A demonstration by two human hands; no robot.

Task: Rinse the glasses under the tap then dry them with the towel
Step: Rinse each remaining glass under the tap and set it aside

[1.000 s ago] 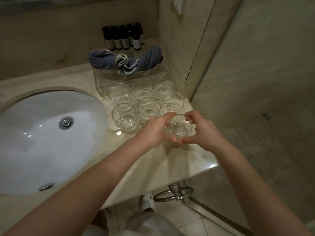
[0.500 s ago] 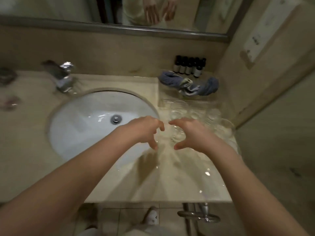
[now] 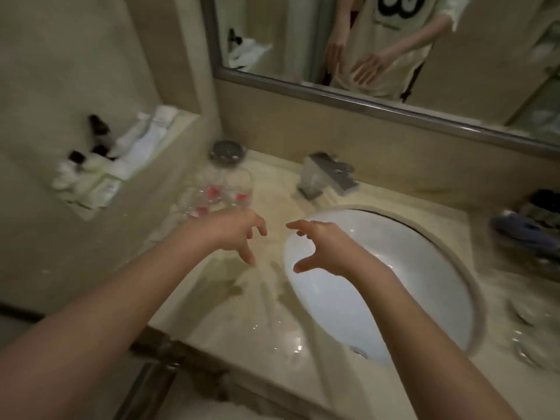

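While both hands are hovering empty, I am holding the left hand (image 3: 235, 230) over the wet counter (image 3: 266, 322) and the right hand (image 3: 322, 248) over the sink (image 3: 424, 268), fingers loosely spread, seemingly reaching toward the blurred glasses (image 3: 212, 195) left of the tap (image 3: 327, 177).

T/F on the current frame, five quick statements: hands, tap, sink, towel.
1. Both hands hold a glass. False: the left hand and right hand are empty, fingers loosely spread.
2. The right hand is over the sink basin. True.
3. Water runs from the tap. False: no stream is visible.
4. A blue towel lies at the right edge of the counter. True.
5. The left hand rests on the tap. False: it hovers over the counter, left of the sink, apart from the tap.
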